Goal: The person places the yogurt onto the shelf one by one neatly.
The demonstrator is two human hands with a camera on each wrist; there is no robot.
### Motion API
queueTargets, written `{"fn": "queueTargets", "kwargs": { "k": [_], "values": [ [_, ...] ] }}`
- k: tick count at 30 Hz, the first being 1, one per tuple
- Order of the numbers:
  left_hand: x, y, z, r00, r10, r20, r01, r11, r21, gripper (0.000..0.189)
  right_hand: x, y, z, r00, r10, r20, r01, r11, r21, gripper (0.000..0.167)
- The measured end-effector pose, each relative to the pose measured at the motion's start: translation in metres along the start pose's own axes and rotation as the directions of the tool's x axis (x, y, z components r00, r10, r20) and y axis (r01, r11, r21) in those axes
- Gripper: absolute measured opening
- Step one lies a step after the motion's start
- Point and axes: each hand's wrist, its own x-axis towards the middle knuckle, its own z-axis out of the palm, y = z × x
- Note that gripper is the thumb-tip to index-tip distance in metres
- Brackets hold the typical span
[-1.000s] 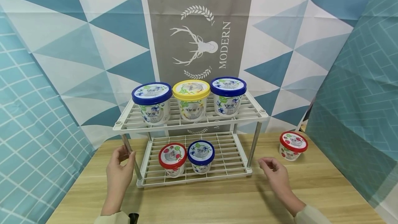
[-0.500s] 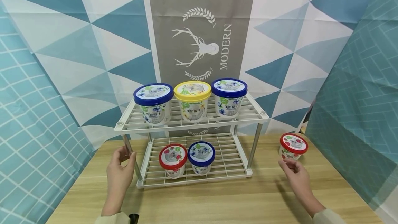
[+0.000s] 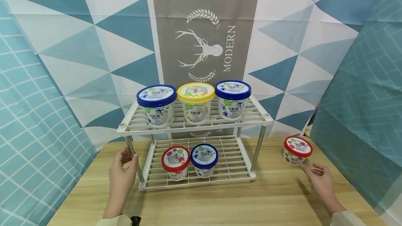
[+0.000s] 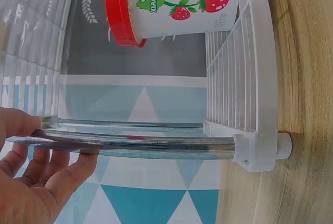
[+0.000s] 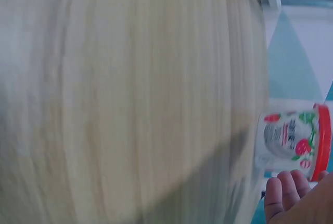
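My left hand (image 3: 123,170) holds the front left metal post (image 4: 156,145) of a white two-tier rack (image 3: 194,127), thumb on one side and fingers on the other. At the right, my right hand (image 3: 320,180) is just in front of a red-lidded strawberry tub (image 3: 297,150) on the table, its fingers loosely bent and nothing in them. The right wrist view puts those fingertips close by the tub's lid. On the lower tier sit another red-lidded tub (image 3: 176,162) and a small blue-lidded tub (image 3: 204,159), side by side.
Along the upper tier stand two larger blue-lidded tubs (image 3: 157,105) and a yellow-lidded tub (image 3: 196,104) between them. The wooden table (image 3: 194,208) runs up to a patterned curtain (image 3: 279,27) behind the rack. A tiled cloth (image 3: 31,132) closes off the left side.
My right hand has moved right, from beside the rack's right post to the red-lidded tub on the table. My left hand stays on its post.
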Motion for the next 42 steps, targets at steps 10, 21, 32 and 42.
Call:
{"fn": "queueTargets", "kwargs": {
  "k": [10, 21, 32, 42],
  "values": [
    [-0.001, -0.001, 0.0, 1.0, 0.01, -0.004, -0.01, 1.0, -0.001, 0.025, 0.007, -0.006, -0.008, 0.998, 0.06, 0.029, -0.06, 0.998, 0.005, 0.101],
    [-0.001, -0.001, 0.001, 0.999, 0.03, -0.016, -0.03, 0.999, 0.018, 0.024, 0.02, -0.006, -0.014, 0.991, 0.108, 0.072, -0.108, 0.994, -0.002, 0.114],
    [-0.001, 0.0, 0.001, 1.0, 0.02, -0.012, -0.019, 0.999, 0.026, 0.025, 0.027, -0.009, -0.011, 0.986, 0.147, 0.082, -0.147, 0.989, -0.005, 0.12],
    [-0.001, -0.001, 0.001, 1.0, 0.012, -0.005, -0.012, 0.999, 0.03, 0.025, 0.034, -0.011, -0.005, 0.988, 0.096, 0.119, -0.094, 0.995, -0.023, 0.117]
  ]
}}
